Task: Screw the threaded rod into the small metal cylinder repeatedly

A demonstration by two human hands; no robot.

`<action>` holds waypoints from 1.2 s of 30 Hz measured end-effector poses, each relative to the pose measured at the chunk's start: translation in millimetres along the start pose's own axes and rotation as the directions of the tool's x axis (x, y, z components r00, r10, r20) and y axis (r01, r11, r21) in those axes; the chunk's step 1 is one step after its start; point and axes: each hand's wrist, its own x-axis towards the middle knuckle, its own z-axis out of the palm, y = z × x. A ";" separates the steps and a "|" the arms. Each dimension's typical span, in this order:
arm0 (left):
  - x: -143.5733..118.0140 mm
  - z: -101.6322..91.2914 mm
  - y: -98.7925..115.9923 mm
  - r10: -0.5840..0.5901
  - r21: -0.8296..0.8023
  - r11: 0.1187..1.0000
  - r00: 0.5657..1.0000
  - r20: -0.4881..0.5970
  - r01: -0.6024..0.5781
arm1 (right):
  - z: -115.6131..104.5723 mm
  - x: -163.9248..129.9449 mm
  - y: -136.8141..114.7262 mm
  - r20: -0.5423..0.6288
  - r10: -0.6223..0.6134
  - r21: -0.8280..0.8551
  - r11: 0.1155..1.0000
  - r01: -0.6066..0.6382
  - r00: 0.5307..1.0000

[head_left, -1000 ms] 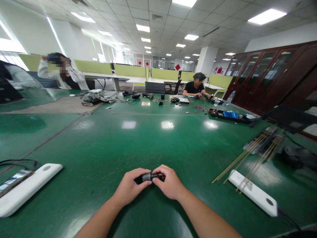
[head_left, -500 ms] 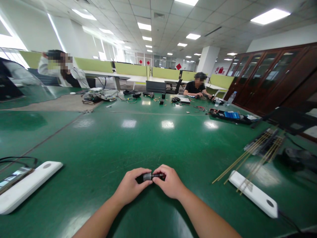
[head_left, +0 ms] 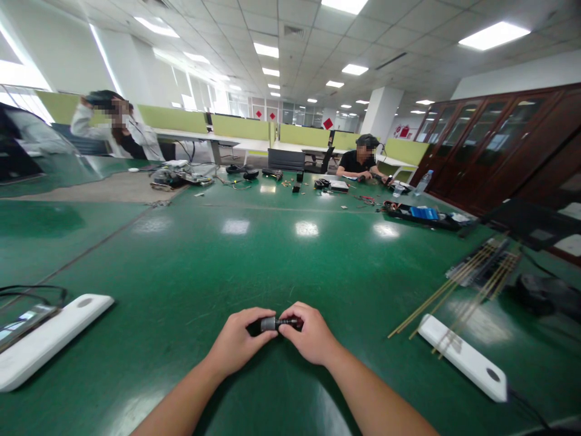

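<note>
Low in the middle of the head view, my two hands meet over a small cylindrical part (head_left: 268, 324) with a grey metal body and a thinner dark end. My left hand (head_left: 238, 339) pinches the wider grey section between thumb and fingers. Around the thinner dark end, the thumb and fingertips of my right hand (head_left: 312, 336) are closed. The part lies sideways, just above or on the green table (head_left: 254, 266); which of the two cannot be told. Its outer ends are partly hidden by my fingers, and its exact kind is unclear.
A white bar-shaped device (head_left: 59, 339) lies at the left, and another white bar (head_left: 463, 357) at the right, under thin sticks (head_left: 447, 297). Farther back are a black tray (head_left: 408, 213) and loose electronics (head_left: 181, 174). Two people sit across the table.
Both hands keep their grip on the cylindrical part and stay nearly in place. The view has shifted very slightly.
</note>
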 end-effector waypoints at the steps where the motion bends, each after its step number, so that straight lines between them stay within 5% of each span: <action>1: -0.2 0.0 0.1 0.000 0.002 1.000 1.000 0.000 0.000 | -0.1 0.0 -0.1 0.000 0.000 0.000 1.000 0.000 1.000; 36: 0.2 -0.4 -0.4 0.013 -0.022 1.000 1.000 -0.014 -0.013 | -0.6 0.4 0.7 0.001 0.003 0.004 1.000 -0.003 1.000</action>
